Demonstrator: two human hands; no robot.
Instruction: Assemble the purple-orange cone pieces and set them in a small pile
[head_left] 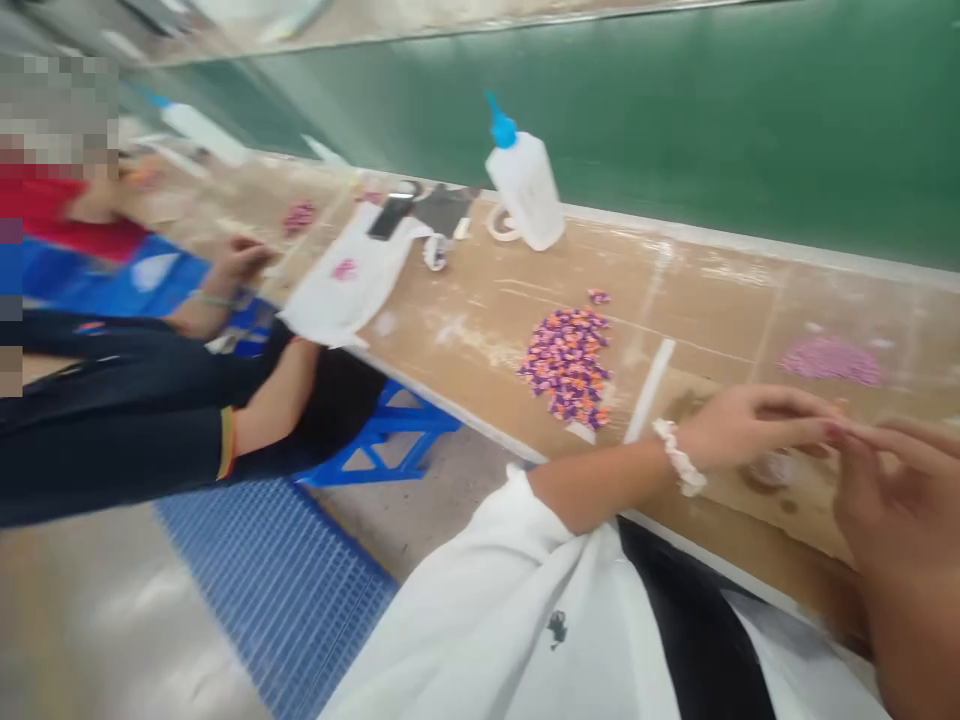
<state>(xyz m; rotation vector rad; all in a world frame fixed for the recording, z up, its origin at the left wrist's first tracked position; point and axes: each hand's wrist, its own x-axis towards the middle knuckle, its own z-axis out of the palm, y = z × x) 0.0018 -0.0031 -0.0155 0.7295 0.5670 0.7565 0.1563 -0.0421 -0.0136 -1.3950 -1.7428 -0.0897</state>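
Observation:
My left hand, with a white scrunchie on its wrist, reaches over the table's near edge. Its fingertips meet those of my right hand at the right side. Both hands are closed in a pinch around something tiny and reddish, too blurred to name. Below the fingers, a small round container is partly covered by my left hand. Beyond them lies a pile of thin pink pieces. To the left of my left hand is a heap of small purple and orange pieces.
A white strip lies between the heap and my forearm. Farther back stands a bottle with a blue nozzle, beside a tape roll. A co-worker's arm rests near a white cloth and phone. A green panel borders the table.

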